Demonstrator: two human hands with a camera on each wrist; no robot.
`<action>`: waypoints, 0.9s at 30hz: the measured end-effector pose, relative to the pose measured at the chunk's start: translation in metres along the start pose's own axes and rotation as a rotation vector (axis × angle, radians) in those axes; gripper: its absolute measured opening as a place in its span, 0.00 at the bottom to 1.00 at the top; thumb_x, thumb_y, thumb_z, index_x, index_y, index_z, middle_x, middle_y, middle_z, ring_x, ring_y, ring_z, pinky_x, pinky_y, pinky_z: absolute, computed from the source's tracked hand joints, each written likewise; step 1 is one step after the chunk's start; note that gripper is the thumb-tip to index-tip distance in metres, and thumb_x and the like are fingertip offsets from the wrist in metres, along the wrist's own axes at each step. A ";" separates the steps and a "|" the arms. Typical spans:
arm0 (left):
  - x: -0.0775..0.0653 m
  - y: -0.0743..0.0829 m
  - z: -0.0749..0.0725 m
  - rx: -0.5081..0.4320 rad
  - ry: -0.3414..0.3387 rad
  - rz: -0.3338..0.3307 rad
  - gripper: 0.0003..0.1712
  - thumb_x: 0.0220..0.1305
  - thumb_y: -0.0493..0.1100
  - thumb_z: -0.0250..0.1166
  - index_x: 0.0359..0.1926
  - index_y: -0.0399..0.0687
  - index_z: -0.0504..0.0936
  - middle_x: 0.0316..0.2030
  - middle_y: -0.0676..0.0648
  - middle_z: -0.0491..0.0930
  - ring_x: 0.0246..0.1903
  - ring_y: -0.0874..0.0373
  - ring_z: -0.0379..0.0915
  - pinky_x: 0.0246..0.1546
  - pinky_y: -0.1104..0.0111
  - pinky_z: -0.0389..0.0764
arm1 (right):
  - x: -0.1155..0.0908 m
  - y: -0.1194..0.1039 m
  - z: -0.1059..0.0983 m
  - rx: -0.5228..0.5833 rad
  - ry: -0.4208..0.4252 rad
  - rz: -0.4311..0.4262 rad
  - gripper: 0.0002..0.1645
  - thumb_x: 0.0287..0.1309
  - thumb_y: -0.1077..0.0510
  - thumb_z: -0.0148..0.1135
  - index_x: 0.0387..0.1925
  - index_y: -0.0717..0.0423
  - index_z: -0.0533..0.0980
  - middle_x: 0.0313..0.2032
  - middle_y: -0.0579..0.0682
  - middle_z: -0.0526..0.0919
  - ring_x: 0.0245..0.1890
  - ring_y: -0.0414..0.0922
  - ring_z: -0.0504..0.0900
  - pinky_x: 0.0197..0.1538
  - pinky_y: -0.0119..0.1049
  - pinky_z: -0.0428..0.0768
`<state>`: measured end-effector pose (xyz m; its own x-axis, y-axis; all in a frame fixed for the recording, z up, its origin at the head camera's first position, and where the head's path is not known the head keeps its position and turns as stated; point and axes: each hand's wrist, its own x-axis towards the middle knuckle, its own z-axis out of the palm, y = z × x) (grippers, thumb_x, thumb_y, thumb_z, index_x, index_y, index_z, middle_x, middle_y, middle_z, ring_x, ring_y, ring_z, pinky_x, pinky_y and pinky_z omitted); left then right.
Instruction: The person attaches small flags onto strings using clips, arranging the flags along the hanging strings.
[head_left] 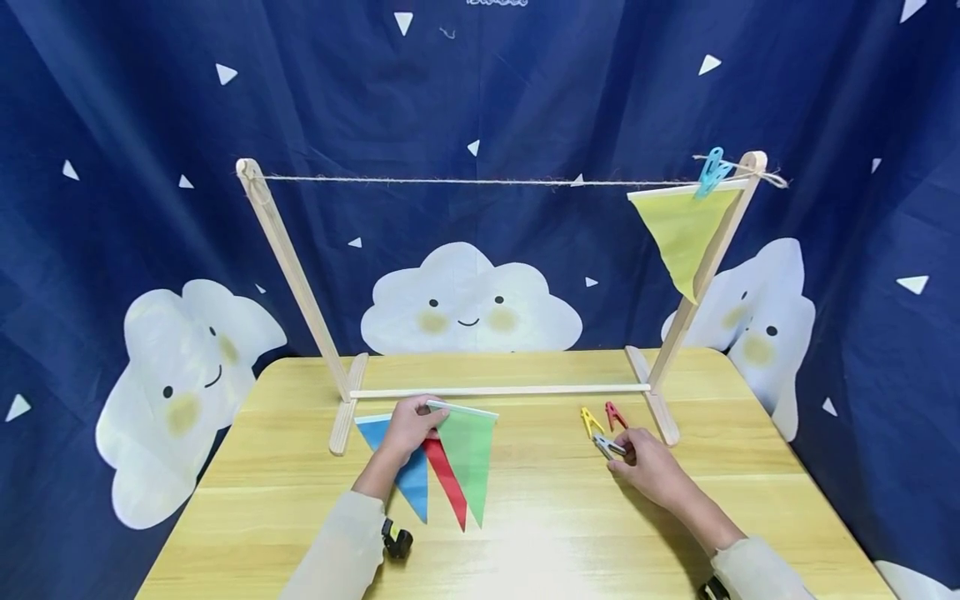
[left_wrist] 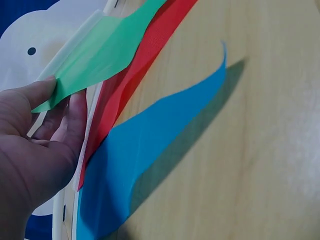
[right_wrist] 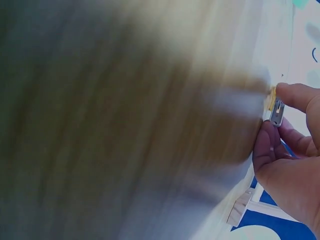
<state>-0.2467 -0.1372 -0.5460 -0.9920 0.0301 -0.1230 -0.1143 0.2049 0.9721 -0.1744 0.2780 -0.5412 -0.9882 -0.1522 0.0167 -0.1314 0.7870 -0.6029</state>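
Observation:
In the head view my left hand pinches a green pennant by its upper left corner, thumb in front. Beneath that hand are a red pennant and a blue pennant, which lies on the table in the left wrist view. My right hand holds a grey clothespin between thumb and fingers, low over the table. Beyond it lie a yellow clothespin and a red clothespin. Blur covers most of the right wrist view, though the grey clothespin shows.
A wooden frame stands on the table, with a left post, a right post and a low crossbar. Along the string hangs a yellow-green pennant, clipped at the right by a blue clothespin.

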 end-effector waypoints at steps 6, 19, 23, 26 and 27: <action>-0.001 0.004 0.000 -0.062 0.028 -0.006 0.06 0.66 0.35 0.70 0.42 0.39 0.89 0.21 0.51 0.76 0.21 0.59 0.76 0.24 0.70 0.82 | -0.001 -0.003 -0.003 0.057 0.008 0.001 0.15 0.56 0.66 0.74 0.43 0.66 0.78 0.37 0.54 0.79 0.36 0.43 0.77 0.33 0.28 0.78; -0.006 0.015 0.004 -0.101 0.051 0.033 0.08 0.67 0.36 0.70 0.39 0.32 0.86 0.20 0.52 0.78 0.21 0.59 0.76 0.25 0.70 0.81 | -0.001 -0.003 -0.004 0.081 0.137 -0.073 0.11 0.56 0.70 0.68 0.42 0.64 0.79 0.35 0.50 0.80 0.34 0.38 0.76 0.36 0.28 0.80; -0.006 0.019 0.006 -0.115 0.054 0.051 0.06 0.66 0.35 0.70 0.40 0.34 0.87 0.21 0.53 0.78 0.21 0.60 0.75 0.25 0.70 0.81 | 0.000 -0.004 -0.005 0.080 0.184 -0.097 0.12 0.57 0.70 0.68 0.43 0.63 0.79 0.35 0.50 0.80 0.34 0.36 0.76 0.37 0.28 0.79; -0.007 0.024 0.008 -0.125 0.053 0.048 0.06 0.67 0.34 0.69 0.43 0.36 0.87 0.25 0.52 0.80 0.23 0.59 0.76 0.26 0.70 0.82 | 0.001 -0.005 -0.006 0.085 0.216 -0.113 0.12 0.59 0.69 0.69 0.45 0.62 0.80 0.36 0.50 0.80 0.35 0.35 0.76 0.38 0.27 0.80; -0.008 0.025 0.008 -0.124 0.053 0.048 0.07 0.67 0.35 0.69 0.44 0.36 0.88 0.26 0.51 0.81 0.24 0.59 0.76 0.27 0.70 0.82 | 0.002 -0.005 -0.007 0.088 0.226 -0.118 0.12 0.59 0.69 0.69 0.46 0.62 0.80 0.37 0.50 0.80 0.35 0.35 0.76 0.39 0.27 0.81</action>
<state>-0.2412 -0.1244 -0.5221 -0.9975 -0.0158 -0.0686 -0.0697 0.0815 0.9942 -0.1761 0.2777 -0.5323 -0.9602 -0.0947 0.2627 -0.2492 0.7150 -0.6532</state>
